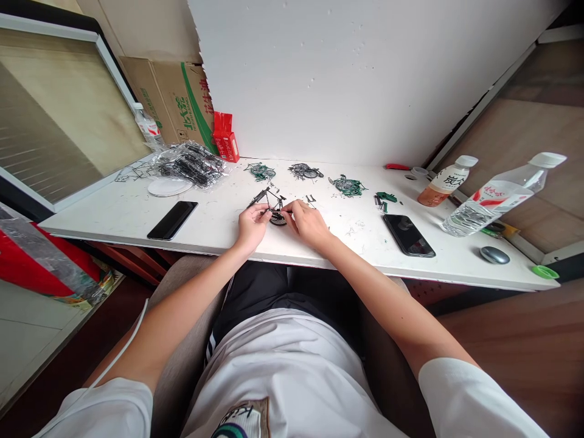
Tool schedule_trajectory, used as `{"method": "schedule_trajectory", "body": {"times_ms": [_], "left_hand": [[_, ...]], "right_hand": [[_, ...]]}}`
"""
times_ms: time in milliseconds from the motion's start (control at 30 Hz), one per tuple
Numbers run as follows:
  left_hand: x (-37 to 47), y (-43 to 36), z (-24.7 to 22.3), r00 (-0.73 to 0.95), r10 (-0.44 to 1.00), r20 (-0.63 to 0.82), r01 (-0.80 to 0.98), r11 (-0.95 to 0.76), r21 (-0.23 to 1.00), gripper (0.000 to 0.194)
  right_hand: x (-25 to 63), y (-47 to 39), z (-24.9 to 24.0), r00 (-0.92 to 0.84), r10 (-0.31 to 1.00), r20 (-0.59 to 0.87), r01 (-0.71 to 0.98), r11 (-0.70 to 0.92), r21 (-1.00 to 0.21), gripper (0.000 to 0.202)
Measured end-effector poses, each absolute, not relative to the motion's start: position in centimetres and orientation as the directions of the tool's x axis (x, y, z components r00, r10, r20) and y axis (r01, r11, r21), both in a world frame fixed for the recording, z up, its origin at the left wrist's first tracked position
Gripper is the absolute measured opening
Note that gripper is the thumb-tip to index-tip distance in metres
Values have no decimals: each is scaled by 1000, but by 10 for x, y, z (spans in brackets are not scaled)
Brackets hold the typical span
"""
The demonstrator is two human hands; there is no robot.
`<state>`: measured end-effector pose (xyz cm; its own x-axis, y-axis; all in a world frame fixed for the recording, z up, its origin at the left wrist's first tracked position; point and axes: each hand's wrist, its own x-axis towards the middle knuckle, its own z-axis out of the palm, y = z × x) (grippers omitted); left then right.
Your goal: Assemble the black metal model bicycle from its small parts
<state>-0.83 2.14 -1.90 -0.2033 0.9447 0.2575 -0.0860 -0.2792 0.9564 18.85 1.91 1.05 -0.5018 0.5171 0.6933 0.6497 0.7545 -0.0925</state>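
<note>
Makeshift assembly bench (219, 234) — bagged parts (189, 163), finished model bicycles (305, 171).

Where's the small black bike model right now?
In the head view, the black bike model stands at the table's centre front, held between the left hand and right hand, in front of three finished models.

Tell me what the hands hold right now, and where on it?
Both hands pinch a small black bicycle model: left hand at its frame, right hand near the wheel.
</note>
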Motion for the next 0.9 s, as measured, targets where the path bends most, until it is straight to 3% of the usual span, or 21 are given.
{"method": "schedule_trajectory", "body": {"times_ms": [333, 600, 900], "left_hand": [[-8, 20, -19, -184, 935, 302, -49, -315, 948, 22], [-8, 22, -20, -226, 905, 359, 52, -357, 933, 19], [-8, 20, -20, -225, 897, 381, 63, -377, 924, 18]], "right_hand": [[188, 23, 9, -484, 592, 644, 777, 629, 5, 50], [187, 11, 16, -513, 635, 578, 735, 673, -87, 32], [186, 11, 17, -535, 656, 532, 782, 623, 19, 43]]}}
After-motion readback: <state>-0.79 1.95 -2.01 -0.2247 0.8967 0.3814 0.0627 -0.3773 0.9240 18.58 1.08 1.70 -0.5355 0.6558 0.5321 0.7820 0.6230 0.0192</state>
